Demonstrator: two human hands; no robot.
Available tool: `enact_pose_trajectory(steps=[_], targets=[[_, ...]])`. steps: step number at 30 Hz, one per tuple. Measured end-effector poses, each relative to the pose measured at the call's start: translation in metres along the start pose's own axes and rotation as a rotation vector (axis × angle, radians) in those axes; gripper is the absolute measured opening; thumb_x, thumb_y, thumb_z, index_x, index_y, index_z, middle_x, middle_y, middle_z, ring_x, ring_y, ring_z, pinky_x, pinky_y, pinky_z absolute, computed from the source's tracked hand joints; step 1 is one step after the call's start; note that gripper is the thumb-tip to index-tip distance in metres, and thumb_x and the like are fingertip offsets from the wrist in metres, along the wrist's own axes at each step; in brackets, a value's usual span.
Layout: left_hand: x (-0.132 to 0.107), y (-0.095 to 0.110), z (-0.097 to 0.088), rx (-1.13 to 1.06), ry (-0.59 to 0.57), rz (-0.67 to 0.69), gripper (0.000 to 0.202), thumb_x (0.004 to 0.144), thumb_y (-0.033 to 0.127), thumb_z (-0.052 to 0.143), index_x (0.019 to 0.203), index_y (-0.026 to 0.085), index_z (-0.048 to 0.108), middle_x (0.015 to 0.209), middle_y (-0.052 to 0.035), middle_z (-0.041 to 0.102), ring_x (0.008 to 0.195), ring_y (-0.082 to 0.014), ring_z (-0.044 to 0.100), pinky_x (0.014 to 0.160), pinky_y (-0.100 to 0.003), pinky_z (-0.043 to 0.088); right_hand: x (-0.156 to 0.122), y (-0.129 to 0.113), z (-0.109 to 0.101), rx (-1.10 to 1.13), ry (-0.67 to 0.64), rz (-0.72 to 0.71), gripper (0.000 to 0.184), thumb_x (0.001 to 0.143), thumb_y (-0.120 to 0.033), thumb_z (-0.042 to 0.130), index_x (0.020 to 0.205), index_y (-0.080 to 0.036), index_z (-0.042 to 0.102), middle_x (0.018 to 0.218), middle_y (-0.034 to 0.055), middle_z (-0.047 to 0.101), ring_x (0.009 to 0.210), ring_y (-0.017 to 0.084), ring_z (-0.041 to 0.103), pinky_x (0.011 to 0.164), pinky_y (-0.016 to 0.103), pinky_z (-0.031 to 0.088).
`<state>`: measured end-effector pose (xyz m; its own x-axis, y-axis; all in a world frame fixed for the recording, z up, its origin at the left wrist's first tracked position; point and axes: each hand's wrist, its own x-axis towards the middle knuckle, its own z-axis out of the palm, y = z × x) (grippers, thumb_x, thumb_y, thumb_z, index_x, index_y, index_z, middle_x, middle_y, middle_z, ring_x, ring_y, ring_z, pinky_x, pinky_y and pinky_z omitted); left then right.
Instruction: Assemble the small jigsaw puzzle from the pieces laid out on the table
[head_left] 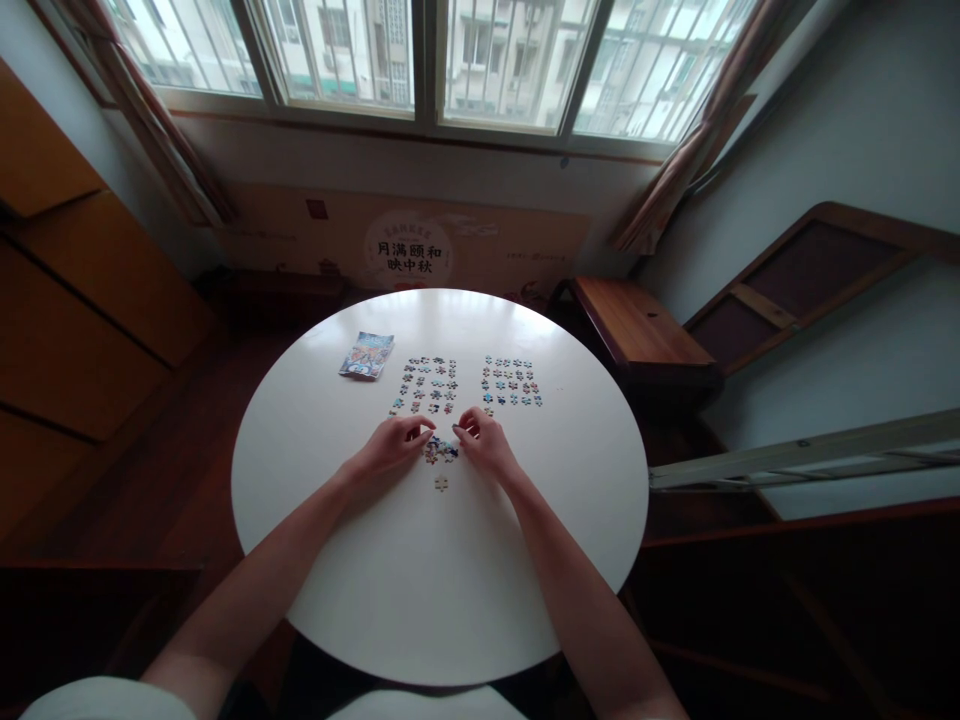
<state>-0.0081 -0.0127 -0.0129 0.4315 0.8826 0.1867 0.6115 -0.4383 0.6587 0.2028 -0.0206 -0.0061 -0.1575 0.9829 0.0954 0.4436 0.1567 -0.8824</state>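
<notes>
A small pile of jigsaw puzzle pieces [439, 452] lies on the white round table [420, 590], between my two hands. My left hand [396, 442] rests at the pile's left edge. Its thumb and index finger curve toward the pieces with a small gap between them, and nothing shows in it. On the other side, my right hand [484, 440] pinches a small dark puzzle piece [455, 428] at its fingertips, just above the pile. One pale puzzle piece [441, 484] lies by itself on the near side of the pile.
Beyond my hands, puzzle pieces lie spread in rows: a left group [430, 384] and a right group [512, 380]. A colourful packet [367, 356] lies at the far left of the table. A wooden stool [637, 320] stands behind the table at right.
</notes>
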Motion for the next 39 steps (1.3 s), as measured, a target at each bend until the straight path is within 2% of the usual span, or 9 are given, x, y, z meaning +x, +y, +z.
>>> enact_pose_trajectory(steps=[8,13,16,27,34,39], targets=[[0.000,0.000,0.005,-0.122,0.092,0.056,0.029,0.087,0.034,0.057,0.106,0.015,0.067,0.056,0.0056,0.051,0.049,-0.0057,0.042,0.052,-0.017,0.034,0.002,0.002,0.013,0.298,-0.033,-0.066,0.022,0.078,-0.033,0.063,0.093,-0.017,0.068,0.070,0.0030,0.067,0.057,0.013,0.059,0.055,0.024,0.047],[0.000,0.000,0.007,-0.163,0.053,0.056,0.027,0.083,0.033,0.062,0.103,0.016,0.067,0.056,0.0067,0.050,0.048,-0.0050,0.039,0.050,-0.016,0.033,0.002,0.004,0.019,0.415,-0.008,-0.034,0.021,0.073,-0.035,0.071,0.081,-0.016,0.067,0.070,0.0043,0.068,0.061,0.015,0.062,0.057,0.025,0.048],[-0.001,-0.001,0.008,-0.158,0.026,0.066,0.027,0.082,0.033,0.065,0.102,0.016,0.067,0.055,0.0070,0.050,0.047,-0.0048,0.039,0.049,-0.016,0.033,0.002,0.004,0.021,0.433,0.001,-0.035,0.020,0.072,-0.035,0.072,0.077,-0.016,0.067,0.070,0.0039,0.068,0.062,0.015,0.063,0.058,0.025,0.048],[-0.001,0.003,0.007,-0.126,0.046,0.053,0.027,0.084,0.033,0.062,0.104,0.016,0.067,0.056,0.0065,0.052,0.047,-0.0048,0.040,0.050,-0.016,0.033,0.001,0.003,0.021,0.412,0.012,-0.045,0.020,0.073,-0.034,0.072,0.077,-0.015,0.067,0.070,0.0046,0.068,0.062,0.015,0.063,0.058,0.025,0.049],[-0.001,0.003,0.006,-0.085,0.019,0.070,0.027,0.085,0.033,0.061,0.106,0.017,0.067,0.058,0.0055,0.054,0.048,-0.0052,0.043,0.051,-0.016,0.034,0.000,0.002,0.019,0.438,-0.044,0.009,0.028,0.072,-0.037,0.072,0.089,-0.017,0.065,0.075,0.0050,0.071,0.070,0.018,0.068,0.061,0.027,0.053],[0.000,0.001,0.006,-0.075,0.058,0.084,0.029,0.086,0.032,0.060,0.109,0.017,0.067,0.064,0.0030,0.059,0.051,-0.0057,0.046,0.054,-0.017,0.038,0.000,0.001,0.019,0.411,-0.017,-0.021,0.025,0.072,-0.039,0.072,0.081,-0.016,0.066,0.074,0.0059,0.071,0.068,0.018,0.068,0.061,0.028,0.053]])
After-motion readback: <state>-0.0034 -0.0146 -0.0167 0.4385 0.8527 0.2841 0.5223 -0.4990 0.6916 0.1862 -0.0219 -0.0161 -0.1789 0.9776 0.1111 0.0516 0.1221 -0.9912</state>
